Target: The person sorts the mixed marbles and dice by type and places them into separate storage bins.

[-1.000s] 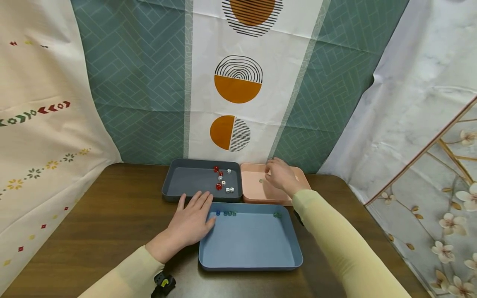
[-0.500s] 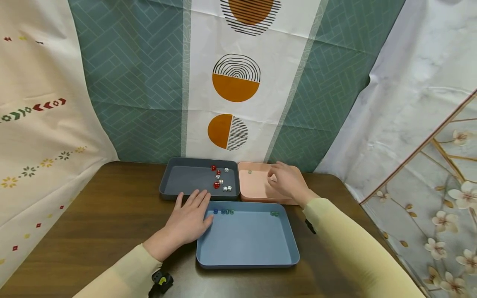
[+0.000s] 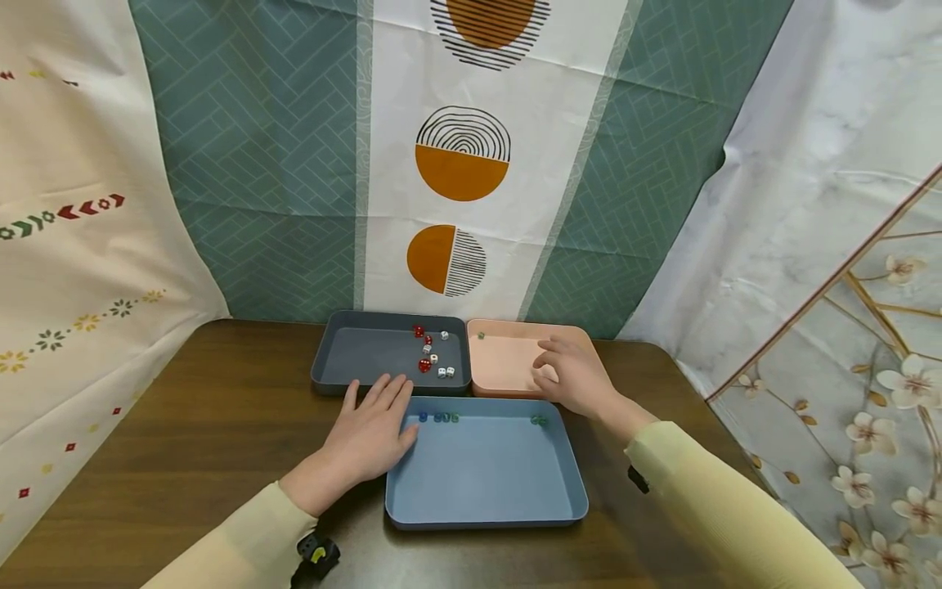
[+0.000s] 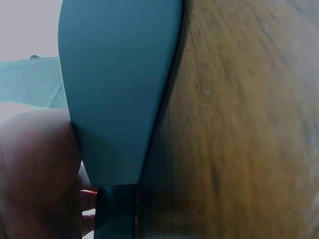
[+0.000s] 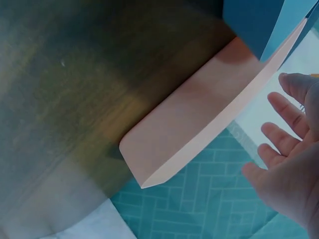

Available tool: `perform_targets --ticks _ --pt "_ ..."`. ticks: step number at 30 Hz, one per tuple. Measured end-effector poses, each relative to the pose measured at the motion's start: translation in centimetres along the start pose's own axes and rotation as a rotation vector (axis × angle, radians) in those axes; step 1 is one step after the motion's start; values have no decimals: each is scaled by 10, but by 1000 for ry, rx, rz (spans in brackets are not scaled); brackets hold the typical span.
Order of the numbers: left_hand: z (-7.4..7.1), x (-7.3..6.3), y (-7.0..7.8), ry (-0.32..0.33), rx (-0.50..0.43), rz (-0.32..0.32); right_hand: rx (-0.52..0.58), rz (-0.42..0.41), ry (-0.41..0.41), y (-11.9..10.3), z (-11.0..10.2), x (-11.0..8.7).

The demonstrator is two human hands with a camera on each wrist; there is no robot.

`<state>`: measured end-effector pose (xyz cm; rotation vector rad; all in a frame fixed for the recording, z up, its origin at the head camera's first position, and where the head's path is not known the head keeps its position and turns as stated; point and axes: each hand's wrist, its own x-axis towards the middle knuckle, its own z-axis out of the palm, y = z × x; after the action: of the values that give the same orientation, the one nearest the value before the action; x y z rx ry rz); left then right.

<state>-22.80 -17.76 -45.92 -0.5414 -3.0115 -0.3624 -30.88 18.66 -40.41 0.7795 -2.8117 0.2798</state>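
Observation:
My left hand (image 3: 371, 433) lies palm down with spread fingers over the left back corner of the blue tray (image 3: 486, 491). My right hand (image 3: 577, 376) hovers above the right part of the peach tray (image 3: 508, 360), fingers loosely bent and holding nothing; the right wrist view shows its fingers (image 5: 284, 139) apart. One small green die (image 3: 481, 334) sits in the peach tray's back left corner. Along the back of the blue tray are translucent blue dice (image 3: 423, 417) and green dice (image 3: 540, 420).
Behind my left hand stands a dark grey tray (image 3: 361, 352) with several red dice (image 3: 424, 365) and white dice (image 3: 446, 372) in its right half. All three trays adjoin on a dark wooden table (image 3: 221, 425). A patterned cloth (image 3: 302, 245) hangs behind the table.
The green die has moved across the peach tray toward its back left corner. My right hand has drawn back and right, its fingers loosening. My left hand stays on the blue tray.

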Motion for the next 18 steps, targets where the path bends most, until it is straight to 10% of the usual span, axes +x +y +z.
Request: perform_targets --ticks 18 --pt "-2 1 -1 13 2 5 13 -70 50 -14 -2 -40"
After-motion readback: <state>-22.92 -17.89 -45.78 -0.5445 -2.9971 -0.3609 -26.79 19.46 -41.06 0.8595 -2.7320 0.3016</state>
